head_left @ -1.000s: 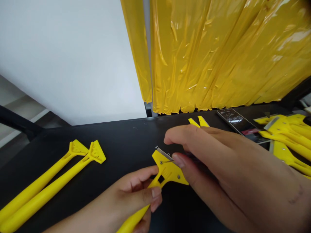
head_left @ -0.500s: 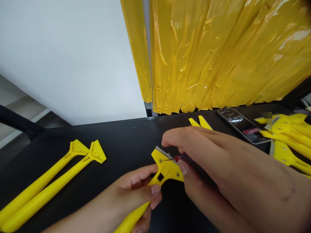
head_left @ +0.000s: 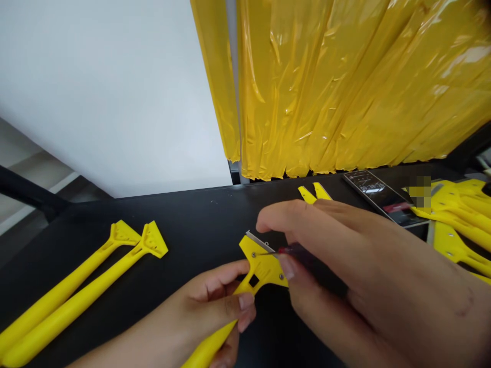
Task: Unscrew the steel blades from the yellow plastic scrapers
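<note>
The left hand [head_left: 220, 301], thumb and fingers closed, holds a yellow scraper [head_left: 264, 268] by its neck above a black bench [head_left: 203, 214], short of the back edge, while the right hand [head_left: 356, 260], curled narrow, grips a slim screwdriver [head_left: 284, 250], tip at a screw [head_left: 253, 254]. Two yellow handles [head_left: 154, 243] lie toward the bench's left edge.

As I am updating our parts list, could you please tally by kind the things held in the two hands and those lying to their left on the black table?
Yellow plastic blade scraper, in the left hand: 1
Thin metal-shafted screwdriver, in the right hand: 1
Long yellow plastic flared-end handles, on the table: 2
Total: 4
</note>
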The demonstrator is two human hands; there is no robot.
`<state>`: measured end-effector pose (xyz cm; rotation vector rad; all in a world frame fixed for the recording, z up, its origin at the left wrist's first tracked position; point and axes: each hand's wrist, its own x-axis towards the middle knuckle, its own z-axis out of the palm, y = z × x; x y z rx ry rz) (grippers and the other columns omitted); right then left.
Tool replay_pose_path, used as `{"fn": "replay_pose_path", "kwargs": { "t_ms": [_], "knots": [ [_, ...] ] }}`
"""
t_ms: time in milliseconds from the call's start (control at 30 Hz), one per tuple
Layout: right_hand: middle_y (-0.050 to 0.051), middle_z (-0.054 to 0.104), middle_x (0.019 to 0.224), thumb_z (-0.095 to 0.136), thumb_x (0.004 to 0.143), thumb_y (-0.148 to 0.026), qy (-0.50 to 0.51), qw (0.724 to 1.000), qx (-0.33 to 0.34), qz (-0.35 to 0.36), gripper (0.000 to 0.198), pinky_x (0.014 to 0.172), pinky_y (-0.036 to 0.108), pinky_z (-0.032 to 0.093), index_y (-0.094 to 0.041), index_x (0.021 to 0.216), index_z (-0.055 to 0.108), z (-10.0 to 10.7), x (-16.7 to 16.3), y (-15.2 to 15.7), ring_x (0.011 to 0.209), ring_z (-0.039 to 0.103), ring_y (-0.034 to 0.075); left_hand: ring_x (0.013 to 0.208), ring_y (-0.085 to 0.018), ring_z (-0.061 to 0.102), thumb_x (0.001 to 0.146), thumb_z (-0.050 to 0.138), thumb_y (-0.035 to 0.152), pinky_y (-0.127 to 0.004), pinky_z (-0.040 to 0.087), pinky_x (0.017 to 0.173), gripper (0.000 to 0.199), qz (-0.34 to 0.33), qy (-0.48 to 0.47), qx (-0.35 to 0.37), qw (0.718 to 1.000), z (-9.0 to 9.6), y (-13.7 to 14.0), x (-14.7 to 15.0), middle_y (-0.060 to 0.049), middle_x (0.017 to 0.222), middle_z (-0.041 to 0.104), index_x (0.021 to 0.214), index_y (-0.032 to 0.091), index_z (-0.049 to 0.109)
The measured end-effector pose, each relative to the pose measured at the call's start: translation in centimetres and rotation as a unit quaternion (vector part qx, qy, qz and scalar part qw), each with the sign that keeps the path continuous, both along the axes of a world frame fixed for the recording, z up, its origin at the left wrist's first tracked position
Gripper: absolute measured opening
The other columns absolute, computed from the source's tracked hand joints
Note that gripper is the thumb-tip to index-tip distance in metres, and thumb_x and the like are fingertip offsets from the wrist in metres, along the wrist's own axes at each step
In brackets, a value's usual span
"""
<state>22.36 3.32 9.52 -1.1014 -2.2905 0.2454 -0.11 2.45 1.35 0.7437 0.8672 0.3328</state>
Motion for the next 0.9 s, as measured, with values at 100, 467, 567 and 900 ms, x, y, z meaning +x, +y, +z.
{"fn": "replay_pose_path", "kwargs": {
  "t_ms": [100, 467, 567, 900],
  "knots": [
    [0.003, 0.071, 0.080, 0.064, 0.089, -0.023, 0.001, 1.000, -0.003, -0.001, 0.030, 0.069, 0.034, 0.057, -0.024, 0.120, 0.066, 0.1, -0.2, 0.1, 0.081, 0.072, 0.026, 0.042, -0.002, 0.051, 0.102, 0.064, 0.034, -0.012, 0.038, 0.039, 0.012, 0.003, 0.014, 0.015, 1.000, 0.5, -0.1, 0.3, 0.005, 0.084, 0.058, 0.104, 0.023, 0.059],
    [-0.002, 0.070, 0.090, 0.055, 0.094, -0.015, 0.002, 0.998, -0.056, 0.025, 0.021, 0.065, 0.030, 0.051, -0.024, 0.114, 0.055, -0.4, 1.6, -0.6, 0.076, 0.067, 0.017, 0.045, -0.004, 0.052, 0.100, 0.068, 0.038, -0.015, 0.047, 0.039, 0.018, -0.009, 0.003, 0.003, 1.000, 0.4, 0.0, 0.0, 0.005, 0.087, 0.058, 0.103, 0.025, 0.056],
    [-0.003, 0.069, 0.089, 0.053, 0.101, -0.018, 0.004, 0.998, -0.043, 0.039, 0.013, 0.066, 0.031, 0.050, -0.025, 0.112, 0.055, -0.4, 1.6, -0.6, 0.079, 0.067, 0.017, 0.044, -0.004, 0.051, 0.100, 0.068, 0.038, -0.016, 0.048, 0.038, 0.018, -0.001, 0.006, 0.012, 1.000, 0.6, 0.0, 0.0, 0.005, 0.086, 0.059, 0.103, 0.024, 0.056],
    [-0.002, 0.066, 0.087, 0.054, 0.103, -0.029, 0.047, 0.986, -0.133, -0.090, 0.009, 0.067, 0.031, 0.046, -0.027, 0.104, 0.062, -0.2, 2.8, 0.3, 0.076, 0.062, 0.017, 0.057, -0.017, 0.060, 0.100, 0.065, 0.055, -0.026, 0.052, 0.052, 0.056, 0.057, 0.266, 0.323, 0.907, 2.6, -0.9, -1.2, 0.000, 0.074, 0.062, 0.148, 0.028, 0.060]
  ]
}}
